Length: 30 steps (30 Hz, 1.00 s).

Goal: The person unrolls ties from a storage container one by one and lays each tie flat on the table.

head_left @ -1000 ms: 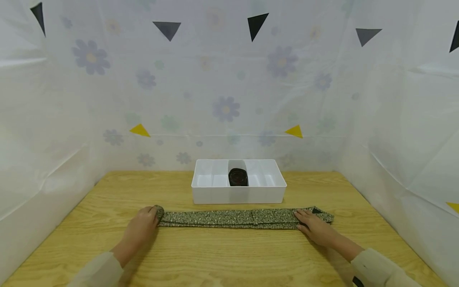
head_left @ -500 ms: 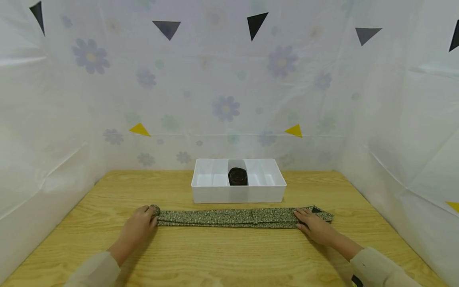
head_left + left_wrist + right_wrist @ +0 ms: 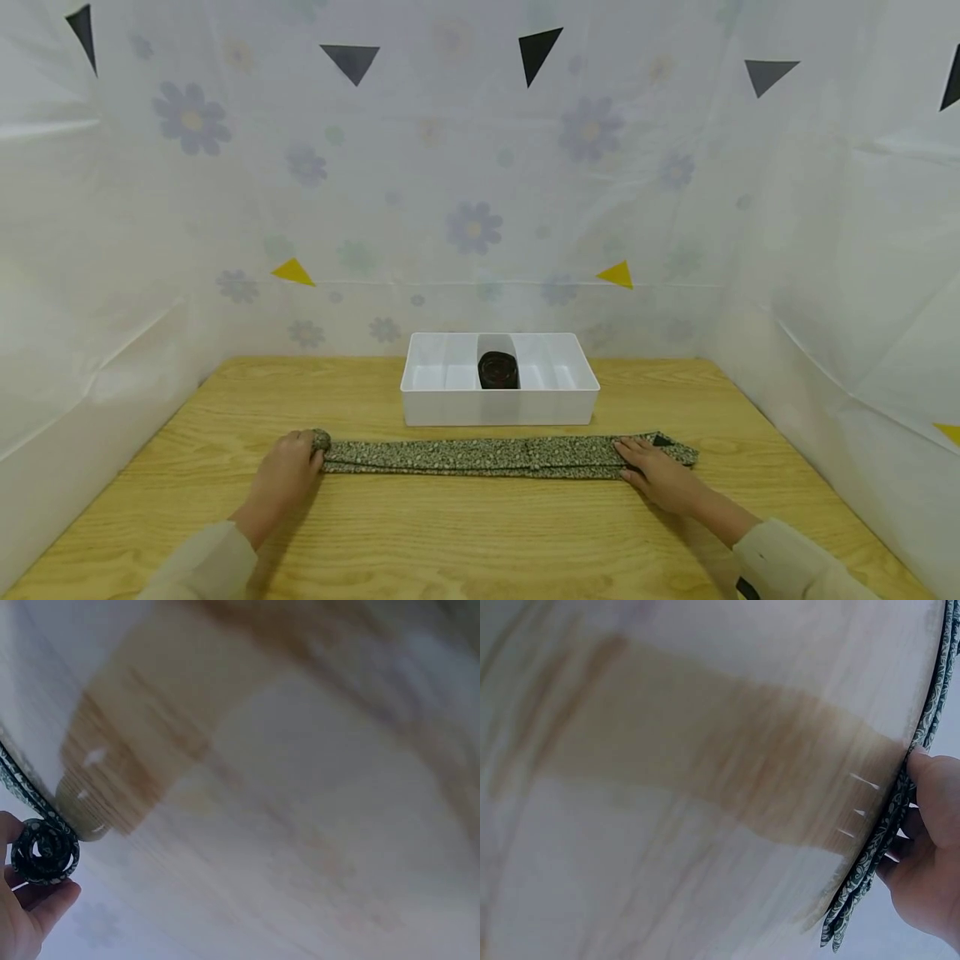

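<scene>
A necktie (image 3: 465, 456) with a small green leafy pattern lies stretched sideways across the table, folded lengthwise, its pointed ends to the right. Its left end is wound into a small roll (image 3: 45, 851), seen end-on as a spiral in the left wrist view. My left hand (image 3: 285, 471) holds this roll between thumb and fingers. Near the pointed ends, my right hand (image 3: 663, 475) rests its fingers on top of the necktie, the thumb at the near edge. From the right wrist view, the right hand (image 3: 934, 855) sits against the necktie's layered edge.
Behind the necktie stands a white divided box (image 3: 442, 408). In its middle compartment is a dark rolled item (image 3: 498, 370). The wooden table (image 3: 465, 533) is enclosed by white sheeting (image 3: 472, 167) with flowers and triangles.
My left hand and the roll have shifted slightly left, and the flat stretch of necktie is a little longer. The right hand has stayed in place.
</scene>
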Each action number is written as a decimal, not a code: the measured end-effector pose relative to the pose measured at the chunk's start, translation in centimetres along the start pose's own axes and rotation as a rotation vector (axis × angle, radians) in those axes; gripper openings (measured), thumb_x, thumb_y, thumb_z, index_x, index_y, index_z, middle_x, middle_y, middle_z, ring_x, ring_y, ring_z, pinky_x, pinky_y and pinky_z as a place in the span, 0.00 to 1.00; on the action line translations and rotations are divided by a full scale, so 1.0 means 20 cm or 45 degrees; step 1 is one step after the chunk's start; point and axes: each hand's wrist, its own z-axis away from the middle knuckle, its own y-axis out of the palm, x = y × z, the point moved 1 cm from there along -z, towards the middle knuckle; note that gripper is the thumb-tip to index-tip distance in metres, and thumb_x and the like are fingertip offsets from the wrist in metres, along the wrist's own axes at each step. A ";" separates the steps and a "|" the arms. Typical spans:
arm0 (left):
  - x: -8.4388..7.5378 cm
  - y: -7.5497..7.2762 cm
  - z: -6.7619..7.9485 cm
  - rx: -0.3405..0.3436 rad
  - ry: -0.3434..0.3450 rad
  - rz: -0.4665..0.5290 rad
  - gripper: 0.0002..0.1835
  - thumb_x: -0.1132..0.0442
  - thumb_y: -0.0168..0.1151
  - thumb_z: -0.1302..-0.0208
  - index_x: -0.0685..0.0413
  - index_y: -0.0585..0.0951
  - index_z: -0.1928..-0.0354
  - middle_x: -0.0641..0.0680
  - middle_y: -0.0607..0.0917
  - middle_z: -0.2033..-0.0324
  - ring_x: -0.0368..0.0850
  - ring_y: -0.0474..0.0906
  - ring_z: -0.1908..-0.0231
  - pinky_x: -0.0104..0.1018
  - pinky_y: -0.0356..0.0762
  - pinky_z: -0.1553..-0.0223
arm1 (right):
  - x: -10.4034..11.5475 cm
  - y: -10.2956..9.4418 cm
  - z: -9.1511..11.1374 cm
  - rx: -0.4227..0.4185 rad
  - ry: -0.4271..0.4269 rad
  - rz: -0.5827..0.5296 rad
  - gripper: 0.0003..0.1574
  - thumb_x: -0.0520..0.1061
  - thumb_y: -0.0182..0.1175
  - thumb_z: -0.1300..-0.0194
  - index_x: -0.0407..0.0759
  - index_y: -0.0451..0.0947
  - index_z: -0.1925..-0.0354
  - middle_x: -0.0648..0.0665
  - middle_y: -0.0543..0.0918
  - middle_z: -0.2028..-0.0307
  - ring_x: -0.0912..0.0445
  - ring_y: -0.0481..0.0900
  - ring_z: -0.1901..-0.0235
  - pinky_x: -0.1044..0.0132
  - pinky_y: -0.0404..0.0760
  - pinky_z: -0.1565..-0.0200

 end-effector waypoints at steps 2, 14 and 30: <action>0.01 0.00 0.00 -0.003 -0.019 0.024 0.07 0.72 0.62 0.46 0.71 0.74 0.72 0.62 0.78 0.78 0.56 0.77 0.76 0.45 0.77 0.76 | 0.00 0.00 0.00 -0.001 0.003 0.004 0.30 0.46 0.51 0.32 0.26 0.65 0.40 0.25 0.67 0.39 0.29 0.63 0.40 0.38 0.67 0.44; 0.03 -0.03 0.01 -0.093 0.056 -0.060 0.09 0.75 0.63 0.48 0.73 0.78 0.65 0.64 0.80 0.72 0.59 0.79 0.71 0.44 0.80 0.75 | -0.03 0.01 0.01 -0.093 -0.079 0.021 0.33 0.53 0.45 0.29 0.27 0.66 0.40 0.24 0.69 0.41 0.29 0.65 0.42 0.40 0.71 0.46; 0.12 0.01 0.01 -0.124 0.296 -0.277 0.13 0.70 0.70 0.54 0.68 0.80 0.65 0.65 0.81 0.67 0.58 0.80 0.67 0.41 0.82 0.68 | 0.02 -0.02 0.00 -0.012 -0.003 0.005 0.29 0.45 0.51 0.32 0.25 0.66 0.40 0.25 0.67 0.40 0.29 0.63 0.40 0.39 0.68 0.43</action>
